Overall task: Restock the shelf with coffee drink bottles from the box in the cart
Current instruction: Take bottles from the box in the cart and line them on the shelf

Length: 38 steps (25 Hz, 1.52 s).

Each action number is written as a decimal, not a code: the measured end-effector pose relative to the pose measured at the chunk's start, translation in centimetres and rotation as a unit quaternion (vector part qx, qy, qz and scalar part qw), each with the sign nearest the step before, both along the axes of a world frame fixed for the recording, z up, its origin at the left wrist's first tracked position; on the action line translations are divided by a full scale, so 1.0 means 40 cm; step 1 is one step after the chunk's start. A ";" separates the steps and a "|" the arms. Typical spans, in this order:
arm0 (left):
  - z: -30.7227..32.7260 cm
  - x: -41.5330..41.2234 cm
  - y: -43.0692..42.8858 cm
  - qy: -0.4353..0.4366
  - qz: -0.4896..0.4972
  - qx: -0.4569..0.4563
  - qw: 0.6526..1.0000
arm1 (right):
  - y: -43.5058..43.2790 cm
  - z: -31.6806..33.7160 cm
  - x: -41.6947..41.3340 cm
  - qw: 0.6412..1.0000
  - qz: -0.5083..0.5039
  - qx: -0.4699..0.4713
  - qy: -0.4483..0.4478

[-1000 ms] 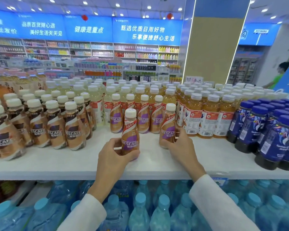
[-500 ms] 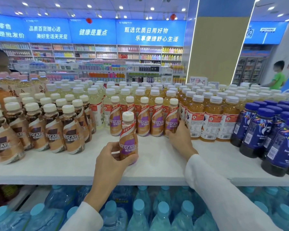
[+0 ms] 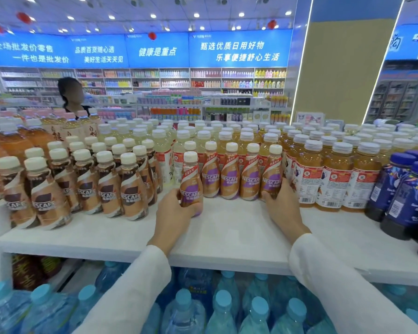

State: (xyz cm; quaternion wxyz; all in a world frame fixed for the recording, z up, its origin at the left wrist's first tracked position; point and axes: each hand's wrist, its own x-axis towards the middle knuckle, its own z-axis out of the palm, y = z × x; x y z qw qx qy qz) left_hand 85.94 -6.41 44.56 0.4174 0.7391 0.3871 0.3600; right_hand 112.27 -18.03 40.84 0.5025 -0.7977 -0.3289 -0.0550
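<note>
On the white shelf (image 3: 227,232), my left hand (image 3: 176,213) grips a purple-labelled Nescafe coffee bottle (image 3: 190,179) that stands upright just in front of a row of the same bottles (image 3: 229,177). My right hand (image 3: 280,206) holds the base of the row's rightmost purple-labelled bottle (image 3: 272,174), which stands against the amber tea bottles. The box and the cart are out of view.
Brown-labelled Nescafe bottles (image 3: 82,184) fill the shelf's left, amber tea bottles (image 3: 336,172) and dark blue bottles (image 3: 408,189) the right. Blue-capped water bottles (image 3: 203,307) fill the lower shelf. A person (image 3: 71,95) stands behind the display at back left.
My right hand has pushed its bottle back into line at the right end of the row. My left hand has slid its bottle further back towards the row.
</note>
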 end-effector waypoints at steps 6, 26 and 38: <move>-0.014 0.025 0.053 -0.033 -0.011 0.008 0.999 | 0.001 0.002 0.001 1.000 0.005 -0.005 0.000; -0.046 0.057 0.074 -0.038 0.016 0.019 0.999 | 0.002 0.004 0.003 1.000 -0.001 -0.008 -0.013; -0.057 0.022 0.054 0.037 0.026 0.020 0.999 | -0.048 0.036 -0.081 0.999 0.015 -0.034 0.023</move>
